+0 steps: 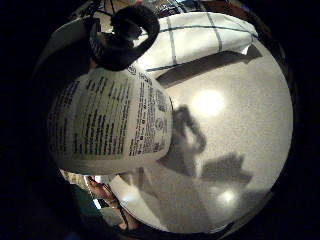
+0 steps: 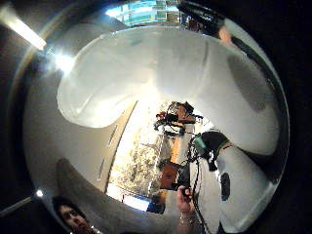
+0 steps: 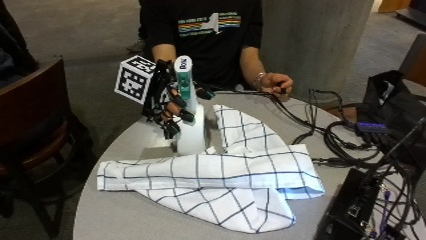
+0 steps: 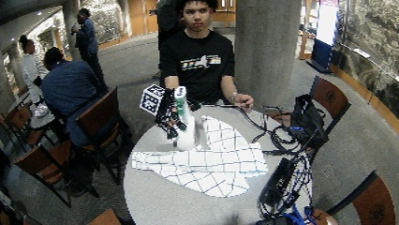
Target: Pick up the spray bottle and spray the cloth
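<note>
Round grey table point(image 3: 133, 220) – white spray bottle point(image 3: 190, 131) (contents unseen) upright beside checked cloth point(image 3: 219, 185) – gloved right hand point(image 3: 168, 102) grips its neck.

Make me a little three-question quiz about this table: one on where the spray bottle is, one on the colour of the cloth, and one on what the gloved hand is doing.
1. Where is the spray bottle?
A. Upright on the table, beside the cloth
B. Lying flat on the cloth
C. On a chair

2. What does the cloth look like?
A. Plain red
B. White with dark grid lines
C. Yellow with dots

3. What is the gloved right hand doing?
A. Resting flat on the table
B. Pinching the cloth
C. Gripping the bottle's upper part

Answers: 1 A, the outside view shows the bottle's base down at the cloth's edge. 2 B, thin dark lines cross the white fabric. 3 C, the fingers are curled round the bottle below its spray head.
</note>
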Motion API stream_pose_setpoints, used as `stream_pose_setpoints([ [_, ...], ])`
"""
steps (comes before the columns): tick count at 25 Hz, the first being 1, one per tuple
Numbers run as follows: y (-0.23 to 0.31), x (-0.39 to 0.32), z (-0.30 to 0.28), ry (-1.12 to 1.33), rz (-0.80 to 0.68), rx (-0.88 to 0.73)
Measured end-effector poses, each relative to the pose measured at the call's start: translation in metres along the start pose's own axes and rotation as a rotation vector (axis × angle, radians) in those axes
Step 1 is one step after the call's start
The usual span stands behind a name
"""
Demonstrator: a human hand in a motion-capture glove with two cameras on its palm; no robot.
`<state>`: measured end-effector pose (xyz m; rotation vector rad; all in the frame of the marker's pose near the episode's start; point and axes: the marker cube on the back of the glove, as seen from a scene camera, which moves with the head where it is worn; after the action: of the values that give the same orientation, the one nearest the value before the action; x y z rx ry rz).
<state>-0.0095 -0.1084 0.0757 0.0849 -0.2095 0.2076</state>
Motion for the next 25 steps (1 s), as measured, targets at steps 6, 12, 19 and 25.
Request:
stream_pose_setpoints([
  [6, -0.003, 0.002, -0.003, -0.026, 0.002, 0.040],
  [12, -0.008, 0.002, -0.004, -0.027, -0.017, 0.072],
  [19, -0.014, 0.005, -0.005, -0.025, -0.011, 0.068],
  [25, -0.014, 0.006, -0.005, -0.024, -0.019, 0.068],
])
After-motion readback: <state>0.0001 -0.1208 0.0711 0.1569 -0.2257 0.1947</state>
